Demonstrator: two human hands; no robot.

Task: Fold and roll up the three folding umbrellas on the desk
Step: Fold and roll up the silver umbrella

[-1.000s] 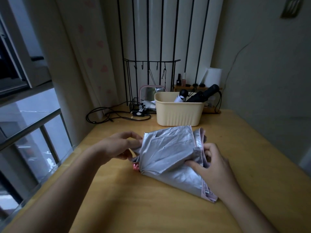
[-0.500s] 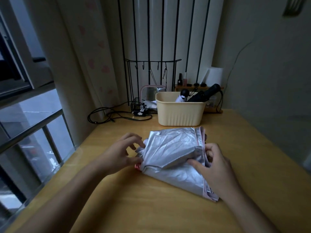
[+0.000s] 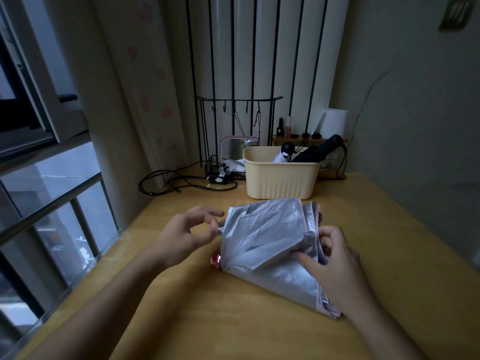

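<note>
While I am monitoring the fold, the silver umbrella (image 3: 265, 237) is lying on the desk (image 3: 233, 320) just in front of the cream basket (image 3: 280, 180).
The right hand (image 3: 337, 263) is clamping thumb and curled fingers on the gathered panel edges. The left hand (image 3: 181, 235) is meeting the canopy's left edge, and I cannot tell whether it is pinching. I am judging the cloth light, thin and slippery and the ribs stiff, so I am favouring a hold along the rib folds.

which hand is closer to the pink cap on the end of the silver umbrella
Left. The left hand sits just beside the pink cap, at the left edge of the silver umbrella; the right hand grips the folds at its opposite edge.
</note>
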